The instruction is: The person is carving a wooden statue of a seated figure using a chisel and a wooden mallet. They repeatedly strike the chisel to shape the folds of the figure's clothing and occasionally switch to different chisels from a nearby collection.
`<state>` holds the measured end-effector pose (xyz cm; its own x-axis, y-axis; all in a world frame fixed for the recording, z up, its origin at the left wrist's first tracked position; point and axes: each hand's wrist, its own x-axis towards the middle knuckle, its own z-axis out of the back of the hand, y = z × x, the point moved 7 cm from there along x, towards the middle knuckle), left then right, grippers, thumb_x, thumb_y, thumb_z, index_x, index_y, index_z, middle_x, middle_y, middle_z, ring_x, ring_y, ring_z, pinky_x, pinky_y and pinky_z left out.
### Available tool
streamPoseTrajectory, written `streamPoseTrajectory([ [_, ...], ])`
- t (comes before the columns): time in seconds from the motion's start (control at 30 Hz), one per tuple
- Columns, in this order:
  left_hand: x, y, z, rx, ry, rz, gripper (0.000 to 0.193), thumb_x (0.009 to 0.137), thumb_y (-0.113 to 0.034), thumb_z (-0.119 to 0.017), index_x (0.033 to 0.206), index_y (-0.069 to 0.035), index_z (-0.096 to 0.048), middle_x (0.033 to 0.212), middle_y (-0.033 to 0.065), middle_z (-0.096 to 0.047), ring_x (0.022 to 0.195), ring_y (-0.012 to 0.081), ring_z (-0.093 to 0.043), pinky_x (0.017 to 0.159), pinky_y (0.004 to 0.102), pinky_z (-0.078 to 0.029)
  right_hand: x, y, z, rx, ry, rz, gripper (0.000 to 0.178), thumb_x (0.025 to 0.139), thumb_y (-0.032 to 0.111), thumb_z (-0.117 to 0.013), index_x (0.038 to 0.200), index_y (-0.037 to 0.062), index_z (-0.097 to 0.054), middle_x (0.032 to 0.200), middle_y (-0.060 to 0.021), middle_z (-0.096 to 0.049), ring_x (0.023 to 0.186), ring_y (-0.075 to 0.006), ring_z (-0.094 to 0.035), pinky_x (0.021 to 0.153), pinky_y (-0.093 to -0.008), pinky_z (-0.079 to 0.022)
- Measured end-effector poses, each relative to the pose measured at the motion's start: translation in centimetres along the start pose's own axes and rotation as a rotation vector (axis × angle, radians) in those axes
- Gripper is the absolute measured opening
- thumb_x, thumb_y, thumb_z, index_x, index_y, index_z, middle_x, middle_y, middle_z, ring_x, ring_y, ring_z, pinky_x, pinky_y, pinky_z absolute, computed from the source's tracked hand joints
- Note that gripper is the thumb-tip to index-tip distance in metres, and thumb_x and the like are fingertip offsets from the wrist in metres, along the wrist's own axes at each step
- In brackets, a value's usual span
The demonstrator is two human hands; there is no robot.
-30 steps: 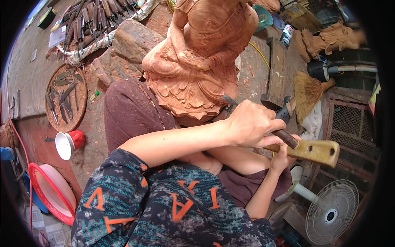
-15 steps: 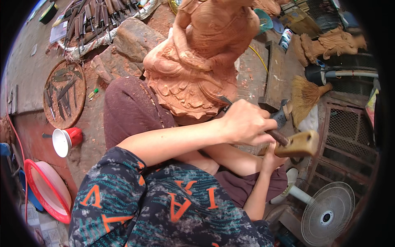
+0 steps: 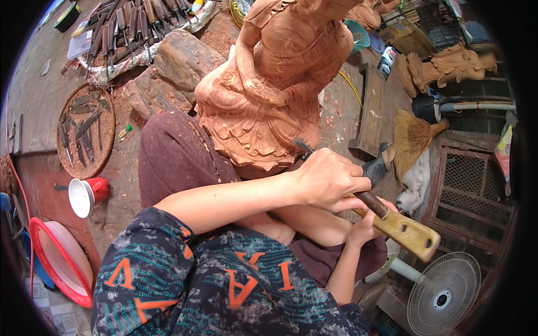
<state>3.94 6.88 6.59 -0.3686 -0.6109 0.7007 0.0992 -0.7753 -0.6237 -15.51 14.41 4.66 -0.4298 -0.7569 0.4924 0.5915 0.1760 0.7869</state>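
Just one chisel point(image 3: 372, 203) clasped in left hand point(image 3: 329, 179), one yellow mallet point(image 3: 413, 237) gripped in right hand point(image 3: 363, 228), one carved statue point(image 3: 274, 101)

Reddish-brown carved seated-figure statue point(image 3: 286, 84): matt wood, finely tool-grooved. Slim chisel point(image 3: 374, 204) with dark-brown round handle, grey blade: smooth wood, metal. Yellow-tan flat mallet point(image 3: 408, 234): smooth, faintly glossy. Grey-brown chunky block point(image 3: 185, 59): rough wood. Brown trousers point(image 3: 179, 151): matt cloth, chip-flecked.
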Motion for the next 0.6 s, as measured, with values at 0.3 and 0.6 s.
streamPoseTrajectory([
  [0.3, -0.3, 0.4, -0.5, 0.033, 0.066, 0.006, 0.031, 0.074, -0.044, -0.068, 0.077, -0.014, -0.059, 0.061, 0.002, -0.049, 0.055, 0.0232, -0.058, 0.042, 0.0373, -0.042, -1.4, -1.0, 0.2, -0.181, 0.02, 0.022, 0.017, 0.083, 0.0, -0.06, 0.096, 0.0011, -0.047, 0.092, -0.0099, -0.054, 0.083, -0.0173, -0.054, 0.077, -0.0319, -0.048],
  [0.6, -0.9, 1.0, 0.4, 0.146, 0.118, 0.019, 0.032, 0.076, -0.044, -0.066, 0.077, -0.013, -0.057, 0.064, 0.0027, -0.052, 0.058, 0.0233, -0.06, 0.043, 0.0379, -0.043, -2.3, -2.0, -0.5, -0.312, 0.156, 0.03, 0.032, 0.086, 0.006, -0.058, 0.114, -0.0055, -0.048, 0.102, -0.0119, -0.055, 0.097, -0.0207, -0.056, 0.089, -0.0326, -0.045],
])
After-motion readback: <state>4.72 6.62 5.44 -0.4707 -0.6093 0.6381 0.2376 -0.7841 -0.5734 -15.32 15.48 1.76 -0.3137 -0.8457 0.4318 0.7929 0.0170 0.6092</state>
